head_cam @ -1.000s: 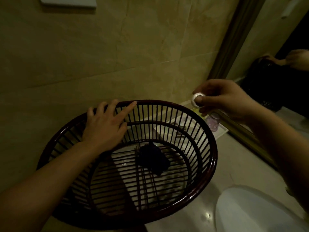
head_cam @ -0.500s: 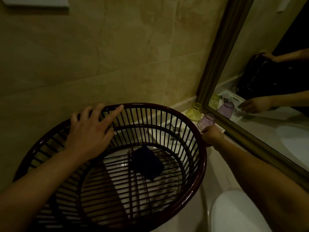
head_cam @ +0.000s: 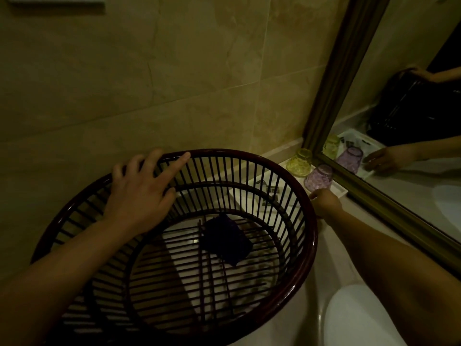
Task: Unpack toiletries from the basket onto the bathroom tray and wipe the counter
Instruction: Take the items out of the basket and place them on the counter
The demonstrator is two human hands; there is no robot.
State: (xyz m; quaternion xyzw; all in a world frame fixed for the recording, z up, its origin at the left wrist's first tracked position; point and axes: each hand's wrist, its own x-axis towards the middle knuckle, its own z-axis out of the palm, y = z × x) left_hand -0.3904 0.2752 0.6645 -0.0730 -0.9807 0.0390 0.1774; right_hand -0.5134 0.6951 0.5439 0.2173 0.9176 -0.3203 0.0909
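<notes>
Closest in, the white sink basin [head_cam: 361, 318] sits at the counter's [head_cam: 316, 290] edge, and just left of it stands the dark slatted basket [head_cam: 311, 245] with a dark cloth [head_cam: 225, 239] lying on its floor. The left hand [head_cam: 139, 193] lies flat on the basket's far rim, fingers spread and straight. Past the rim the right hand [head_cam: 324, 202] is down at the white tray [head_cam: 339, 193], fingers hidden, grip impossible to tell, right beside an upturned purple glass [head_cam: 319, 178], a yellow glass [head_cam: 299, 162] behind it against the mirror [head_cam: 399, 96] frame.
</notes>
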